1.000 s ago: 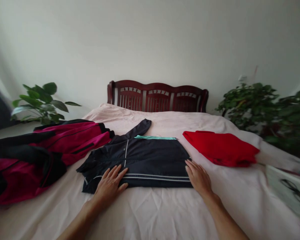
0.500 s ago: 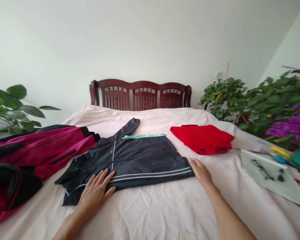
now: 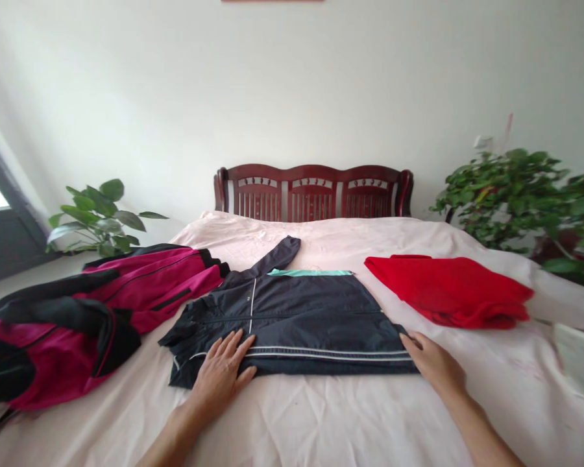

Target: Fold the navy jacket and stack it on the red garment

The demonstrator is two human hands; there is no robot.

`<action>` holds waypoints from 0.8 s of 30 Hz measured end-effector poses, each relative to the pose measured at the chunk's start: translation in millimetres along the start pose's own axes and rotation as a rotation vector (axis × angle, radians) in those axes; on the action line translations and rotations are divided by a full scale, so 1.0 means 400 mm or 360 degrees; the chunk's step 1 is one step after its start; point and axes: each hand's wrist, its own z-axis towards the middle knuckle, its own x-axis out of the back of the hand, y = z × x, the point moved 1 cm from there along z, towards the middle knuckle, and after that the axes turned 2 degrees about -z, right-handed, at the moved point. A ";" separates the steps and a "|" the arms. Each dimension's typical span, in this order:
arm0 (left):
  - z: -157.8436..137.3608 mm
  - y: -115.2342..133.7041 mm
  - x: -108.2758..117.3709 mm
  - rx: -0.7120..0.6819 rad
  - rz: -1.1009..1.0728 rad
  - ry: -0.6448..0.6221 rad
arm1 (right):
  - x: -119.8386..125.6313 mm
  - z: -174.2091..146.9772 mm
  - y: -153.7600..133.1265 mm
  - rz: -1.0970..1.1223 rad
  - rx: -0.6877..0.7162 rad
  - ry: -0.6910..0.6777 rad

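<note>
A dark navy jacket [image 3: 316,318] with white piping and a strip of mint-green lining lies partly folded on the bed. One of its sleeves [image 3: 277,256] points away towards the headboard, and the near side is folded over along the white stripes. My left hand [image 3: 224,366] rests flat on the near edge of the jacket, fingers spread. At the hem's right end, my right hand [image 3: 435,363] has its fingers closed on the corner; the undersides of those fingers are hidden.
A magenta and black jacket [image 3: 160,285] lies loosely to the left. Folded red clothing [image 3: 452,288] sits to the right. Behind the pale bedsheet [image 3: 331,415] stands a dark wooden headboard [image 3: 311,191]. Leafy plants [image 3: 506,194] flank the bed, and a pale flat item [image 3: 579,357] lies at the right edge.
The view has swung left, so everything sits farther right in the picture. Both hands keep their places on the navy jacket, whose layout looks the same.
</note>
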 end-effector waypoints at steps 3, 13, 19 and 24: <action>-0.001 0.003 0.005 0.0000 -0.0016 -0.0010 | -0.002 0.006 0.004 0.0014 0.0006 -0.0019; -0.001 0.001 0.005 0.0000 -0.0087 -0.0003 | -0.004 0.008 0.011 0.0071 0.0003 -0.0030; -0.001 0.007 0.015 0.0012 -0.0099 -0.0059 | 0.002 0.004 0.007 0.0074 -0.0028 -0.0018; -0.003 0.009 0.015 0.0018 -0.0100 -0.0024 | 0.000 0.007 0.013 0.0053 -0.0040 -0.0022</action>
